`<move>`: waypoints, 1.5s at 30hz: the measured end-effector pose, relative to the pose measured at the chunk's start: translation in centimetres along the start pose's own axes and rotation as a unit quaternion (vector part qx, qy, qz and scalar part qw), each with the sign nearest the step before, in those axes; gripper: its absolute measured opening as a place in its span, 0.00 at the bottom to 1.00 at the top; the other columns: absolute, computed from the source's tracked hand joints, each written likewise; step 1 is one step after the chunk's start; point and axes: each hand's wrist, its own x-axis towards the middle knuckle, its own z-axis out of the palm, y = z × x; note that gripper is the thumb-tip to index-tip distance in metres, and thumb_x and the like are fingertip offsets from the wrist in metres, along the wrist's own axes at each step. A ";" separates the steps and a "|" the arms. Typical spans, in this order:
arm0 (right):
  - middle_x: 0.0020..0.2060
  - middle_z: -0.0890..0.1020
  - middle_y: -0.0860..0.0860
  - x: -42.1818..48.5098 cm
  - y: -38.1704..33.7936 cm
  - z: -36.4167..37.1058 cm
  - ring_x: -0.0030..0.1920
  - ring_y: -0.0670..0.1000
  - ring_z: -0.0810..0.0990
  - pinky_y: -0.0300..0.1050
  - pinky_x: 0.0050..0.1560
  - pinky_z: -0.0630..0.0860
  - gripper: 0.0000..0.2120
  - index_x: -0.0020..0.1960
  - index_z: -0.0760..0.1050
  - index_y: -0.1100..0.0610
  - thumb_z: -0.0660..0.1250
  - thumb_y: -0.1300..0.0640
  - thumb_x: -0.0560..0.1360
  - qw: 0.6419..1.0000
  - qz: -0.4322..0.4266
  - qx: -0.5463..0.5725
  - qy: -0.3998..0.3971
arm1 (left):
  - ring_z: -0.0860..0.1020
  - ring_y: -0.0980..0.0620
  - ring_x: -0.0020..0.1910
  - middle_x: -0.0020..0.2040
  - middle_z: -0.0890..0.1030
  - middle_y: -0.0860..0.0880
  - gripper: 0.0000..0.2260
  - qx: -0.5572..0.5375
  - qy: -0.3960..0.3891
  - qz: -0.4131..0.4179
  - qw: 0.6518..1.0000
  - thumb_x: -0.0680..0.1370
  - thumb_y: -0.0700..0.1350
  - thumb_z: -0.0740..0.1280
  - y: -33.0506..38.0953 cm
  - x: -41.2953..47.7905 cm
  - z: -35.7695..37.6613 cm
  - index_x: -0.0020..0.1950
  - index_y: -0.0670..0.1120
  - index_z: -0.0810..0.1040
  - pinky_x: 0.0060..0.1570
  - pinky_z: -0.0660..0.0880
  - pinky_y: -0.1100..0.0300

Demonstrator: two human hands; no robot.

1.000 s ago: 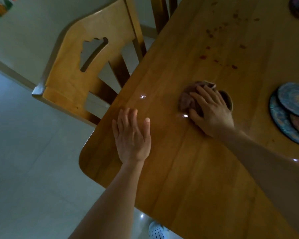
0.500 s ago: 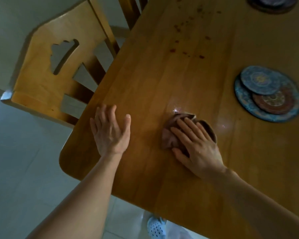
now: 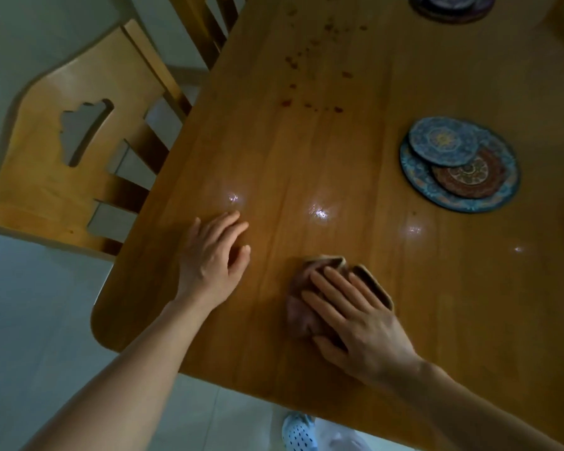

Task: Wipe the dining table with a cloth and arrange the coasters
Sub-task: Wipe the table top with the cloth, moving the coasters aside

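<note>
My right hand point(image 3: 358, 320) lies flat with straight fingers on a crumpled brown cloth point(image 3: 302, 315), pressing it onto the wooden dining table point(image 3: 306, 164) near its front edge. My left hand point(image 3: 214, 258) rests on the bare tabletop to the left of the cloth, fingers loosely bent and holding nothing. Dark red stains point(image 3: 310, 79) dot the wood farther back. A large blue patterned coaster point(image 3: 459, 201) lies at the right with a smaller blue coaster point(image 3: 443, 141) and a red one point(image 3: 469, 174) on top. More coasters point(image 3: 453, 6) sit stacked at the far edge.
A wooden chair point(image 3: 72, 151) stands pushed against the table's left side. Pale floor tiles point(image 3: 30, 320) lie left of and below the rounded table corner. A white perforated shoe point(image 3: 298, 431) shows under the front edge.
My right hand has drawn the cloth back toward the front edge, away from the stains. My left hand stays flat on the table to the cloth's left. The view has shifted.
</note>
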 end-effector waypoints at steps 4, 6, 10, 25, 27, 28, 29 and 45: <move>0.75 0.65 0.52 -1.9 6.1 -1.2 0.78 0.52 0.57 0.54 0.77 0.54 0.29 0.74 0.67 0.52 0.57 0.40 0.77 0.996 0.089 -0.009 0.026 | 0.64 0.49 0.74 0.73 0.69 0.50 0.18 -0.038 0.012 -0.094 0.995 0.82 0.54 0.58 0.3 3.3 -0.3 0.70 0.50 0.71 0.76 0.51 0.46; 0.75 0.65 0.53 1.1 7.5 -2.0 0.78 0.53 0.56 0.53 0.77 0.51 0.29 0.75 0.66 0.53 0.55 0.40 0.78 0.986 0.160 -0.005 0.039 | 0.54 0.50 0.78 0.79 0.59 0.50 0.24 -0.023 -0.024 -0.142 0.989 0.82 0.58 0.53 0.3 5.3 0.2 0.77 0.52 0.61 0.77 0.44 0.47; 0.76 0.63 0.54 9.1 7.9 -2.3 0.78 0.54 0.55 0.52 0.77 0.45 0.30 0.75 0.65 0.54 0.51 0.40 0.79 0.972 0.219 -0.028 0.083 | 0.46 0.51 0.79 0.80 0.51 0.50 0.31 0.052 -0.035 -0.158 0.985 0.80 0.65 0.43 0.3 6.2 1.6 0.79 0.52 0.53 0.77 0.42 0.47; 0.77 0.61 0.47 11.7 4.1 -1.6 0.78 0.49 0.54 0.52 0.77 0.51 0.29 0.76 0.64 0.48 0.58 0.40 0.77 0.999 -0.035 0.000 -0.006 | 0.53 0.54 0.78 0.78 0.61 0.52 0.25 0.010 0.016 -0.160 0.987 0.83 0.57 0.42 0.3 6.0 1.6 0.76 0.51 0.63 0.77 0.48 0.48; 0.77 0.61 0.47 10.6 6.1 -1.6 0.78 0.49 0.56 0.52 0.76 0.52 0.30 0.76 0.64 0.48 0.60 0.39 0.76 0.999 -0.042 -0.022 0.000 | 0.53 0.53 0.78 0.78 0.61 0.51 0.25 0.018 0.016 -0.161 0.987 0.83 0.57 0.43 0.4 5.9 1.7 0.76 0.51 0.63 0.77 0.47 0.48; 0.77 0.62 0.47 10.7 7.1 -1.8 0.78 0.49 0.56 0.53 0.76 0.53 0.30 0.75 0.65 0.48 0.60 0.40 0.76 0.999 -0.025 -0.024 0.007 | 0.53 0.53 0.78 0.78 0.61 0.51 0.25 0.023 0.016 -0.160 0.987 0.83 0.57 0.44 0.4 5.8 1.8 0.76 0.51 0.63 0.77 0.48 0.48; 0.76 0.63 0.48 11.2 7.9 -2.1 0.78 0.49 0.57 0.53 0.76 0.54 0.29 0.75 0.65 0.48 0.60 0.40 0.76 1.000 0.004 -0.023 0.017 | 0.54 0.51 0.78 0.78 0.62 0.50 0.24 0.027 0.014 -0.158 0.987 0.83 0.56 0.45 0.4 5.9 1.8 0.76 0.50 0.64 0.77 0.49 0.47; 0.77 0.59 0.48 17.3 -2.9 -0.1 0.79 0.49 0.51 0.52 0.77 0.49 0.29 0.76 0.62 0.48 0.54 0.39 0.79 0.981 0.186 0.004 0.057 | 0.66 0.50 0.68 0.70 0.70 0.50 0.17 -0.102 0.013 -0.139 0.985 0.79 0.50 0.59 -3.7 11.1 -0.7 0.68 0.51 0.72 0.68 0.61 0.50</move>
